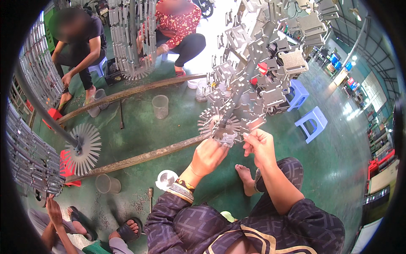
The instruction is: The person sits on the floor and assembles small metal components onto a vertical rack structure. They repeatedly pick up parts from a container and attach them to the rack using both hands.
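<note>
In front of me stands a rack, a slanted grey pole [237, 100] hung with many flat grey metal brackets. At its lower end, a small metal bracket [229, 139] lies at the fingertips of my left hand [207, 157], whose fingers are curled in a grip on it. My right hand [261, 147] is closed in a pinch beside the same bracket, thumb against forefinger; what is between them is too small to make out. A round slotted metal disc [211, 121] sits just beyond my left hand.
Wooden rails [148, 155] cross the green floor. Another slotted disc [82, 149] and hung racks are at left, with co-workers around them. Clear plastic tubs [160, 106], a white lidded container [167, 179] and a socket tool [150, 199] stand or lie about. Blue stools [311, 123] are at right.
</note>
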A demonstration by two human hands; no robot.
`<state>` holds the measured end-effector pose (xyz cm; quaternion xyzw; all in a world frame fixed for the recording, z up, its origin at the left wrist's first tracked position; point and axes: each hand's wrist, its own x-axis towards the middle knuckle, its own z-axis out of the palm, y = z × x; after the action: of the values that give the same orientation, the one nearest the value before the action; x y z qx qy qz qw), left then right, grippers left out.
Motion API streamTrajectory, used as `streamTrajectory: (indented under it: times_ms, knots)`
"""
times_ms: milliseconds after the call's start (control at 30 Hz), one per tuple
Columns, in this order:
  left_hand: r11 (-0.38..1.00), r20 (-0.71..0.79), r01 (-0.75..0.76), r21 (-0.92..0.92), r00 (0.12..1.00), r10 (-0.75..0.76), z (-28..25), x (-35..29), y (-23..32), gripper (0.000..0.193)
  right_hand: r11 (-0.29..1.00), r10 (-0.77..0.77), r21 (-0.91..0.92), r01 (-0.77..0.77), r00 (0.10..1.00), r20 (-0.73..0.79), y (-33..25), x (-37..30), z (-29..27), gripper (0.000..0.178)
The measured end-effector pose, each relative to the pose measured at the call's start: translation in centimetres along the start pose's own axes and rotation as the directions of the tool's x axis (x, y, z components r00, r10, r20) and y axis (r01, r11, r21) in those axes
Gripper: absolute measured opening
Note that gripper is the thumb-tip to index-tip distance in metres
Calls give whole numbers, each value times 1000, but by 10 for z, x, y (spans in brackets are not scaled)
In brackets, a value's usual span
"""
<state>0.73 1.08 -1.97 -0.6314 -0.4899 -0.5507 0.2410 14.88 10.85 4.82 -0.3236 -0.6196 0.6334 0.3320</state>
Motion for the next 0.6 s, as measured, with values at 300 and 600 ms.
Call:
streamTrajectory:
  times_ms: [300, 600]
  knots:
    - [947, 123, -293, 130, 953, 278, -3, -5, 4, 10, 1000, -6, 27, 7, 1000, -19, 1, -1, 5, 13]
    - [942, 146, -319, 106, 942, 303, -6, -1, 6, 21, 1000, -4, -17, 4, 999, 34, -5, 0, 4, 9]
